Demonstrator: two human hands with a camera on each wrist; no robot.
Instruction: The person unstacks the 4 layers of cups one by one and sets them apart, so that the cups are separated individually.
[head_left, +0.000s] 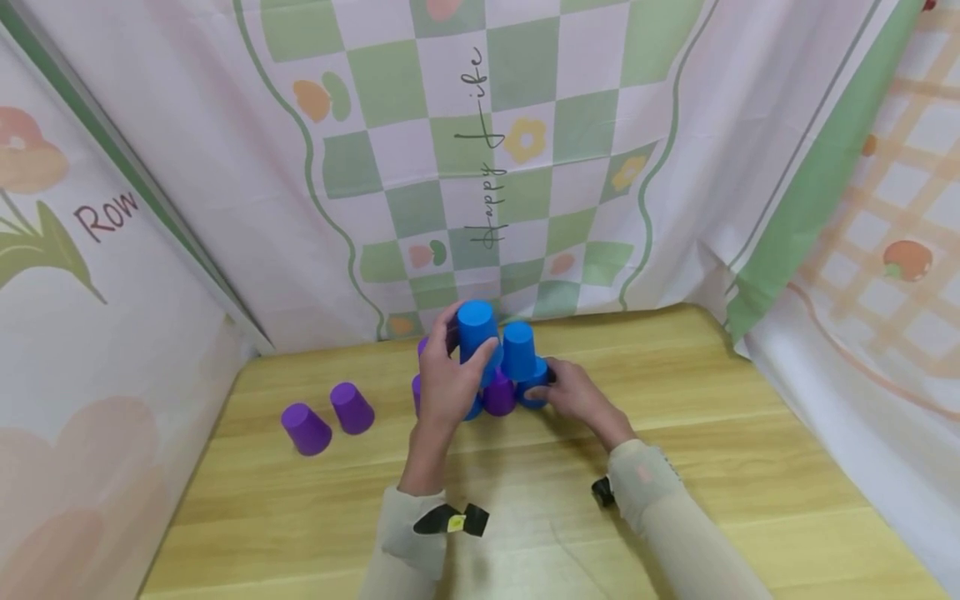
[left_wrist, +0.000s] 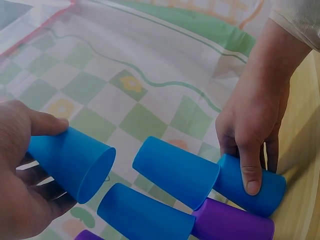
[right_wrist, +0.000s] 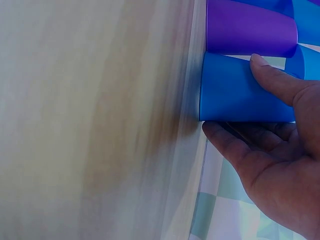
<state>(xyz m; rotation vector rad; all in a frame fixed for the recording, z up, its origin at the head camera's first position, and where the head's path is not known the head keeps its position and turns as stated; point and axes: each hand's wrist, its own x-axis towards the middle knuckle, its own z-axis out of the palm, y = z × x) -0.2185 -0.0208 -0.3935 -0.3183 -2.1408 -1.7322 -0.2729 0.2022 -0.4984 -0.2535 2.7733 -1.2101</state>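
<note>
My left hand (head_left: 446,385) grips an upside-down blue cup (head_left: 477,329) between thumb and fingers. In the left wrist view this cup (left_wrist: 72,162) hangs apart from the stacked ones, its mouth facing down toward them. Two blue cups, the right one (head_left: 518,354) and the left one (left_wrist: 145,214), form an upper row. Below stand a purple cup (head_left: 498,395) and, at the right end, a blue cup (right_wrist: 245,90). My right hand (head_left: 581,393) holds that end cup, thumb on one side and fingers on the other. The left hand hides part of the stack.
Two upside-down purple cups (head_left: 330,417) stand apart on the wooden table (head_left: 525,517), left of the stack. More purple cups (head_left: 417,394) show partly behind the left hand. A checked curtain (head_left: 495,167) hangs right behind the table's back edge.
</note>
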